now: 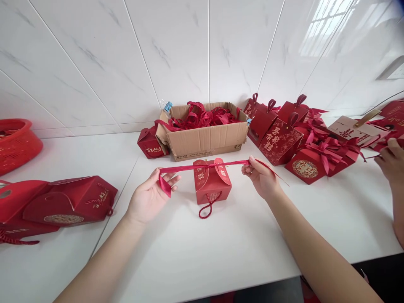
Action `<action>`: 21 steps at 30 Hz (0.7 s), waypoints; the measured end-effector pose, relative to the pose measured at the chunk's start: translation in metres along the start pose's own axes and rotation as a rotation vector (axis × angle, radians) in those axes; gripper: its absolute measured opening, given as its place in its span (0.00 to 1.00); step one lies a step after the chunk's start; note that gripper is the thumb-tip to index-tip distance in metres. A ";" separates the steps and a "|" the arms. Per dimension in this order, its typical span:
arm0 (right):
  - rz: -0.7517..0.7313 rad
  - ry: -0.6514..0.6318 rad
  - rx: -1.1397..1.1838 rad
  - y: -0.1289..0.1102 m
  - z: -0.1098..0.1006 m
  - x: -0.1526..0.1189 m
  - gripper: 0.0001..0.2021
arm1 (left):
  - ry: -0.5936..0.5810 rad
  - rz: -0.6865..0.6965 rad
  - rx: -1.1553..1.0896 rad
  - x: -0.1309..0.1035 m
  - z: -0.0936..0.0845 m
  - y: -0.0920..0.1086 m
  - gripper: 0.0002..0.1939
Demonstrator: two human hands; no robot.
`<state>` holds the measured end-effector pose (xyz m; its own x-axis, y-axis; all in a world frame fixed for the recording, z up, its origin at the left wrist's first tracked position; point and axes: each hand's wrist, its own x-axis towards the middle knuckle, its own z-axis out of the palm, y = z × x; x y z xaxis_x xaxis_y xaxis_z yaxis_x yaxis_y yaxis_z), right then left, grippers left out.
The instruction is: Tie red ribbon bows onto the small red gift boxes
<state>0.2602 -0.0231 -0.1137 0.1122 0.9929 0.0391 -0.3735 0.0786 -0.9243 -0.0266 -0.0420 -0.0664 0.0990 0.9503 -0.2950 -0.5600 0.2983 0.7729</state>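
Note:
A small red gift box (212, 185) with gold lettering stands on the white table, a twisted red cord loop (205, 211) hanging from its front. Across its top runs a dark pink ribbon (184, 168), stretched nearly level and crossing itself at the middle of the lid. One end is pinched in my left hand (150, 195), with a short tail dangling below the fingers. My right hand (261, 176) pinches the other end, and a thin tail trails out to its right. Both hands are beside the box, apart from its sides.
Behind the box, a cardboard carton (208, 139) holds a heap of ribbons, beside another red box (150, 143). Several ribboned boxes (311, 166) crowd the right, near another person's hand (393, 162). Large red boxes (72, 200) and a red basket (22, 145) are at left.

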 end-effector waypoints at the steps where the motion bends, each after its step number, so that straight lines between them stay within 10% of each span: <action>1: 0.000 0.010 -0.002 0.001 -0.001 0.001 0.16 | 0.015 -0.002 -0.014 0.001 0.000 0.001 0.08; 21: -0.001 0.106 -0.015 0.002 -0.017 0.010 0.19 | 0.235 0.086 0.045 0.015 -0.011 0.001 0.04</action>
<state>0.2764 -0.0143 -0.1214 0.2096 0.9778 0.0003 -0.3596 0.0774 -0.9299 -0.0344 -0.0284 -0.0761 -0.1447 0.9273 -0.3452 -0.5204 0.2255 0.8237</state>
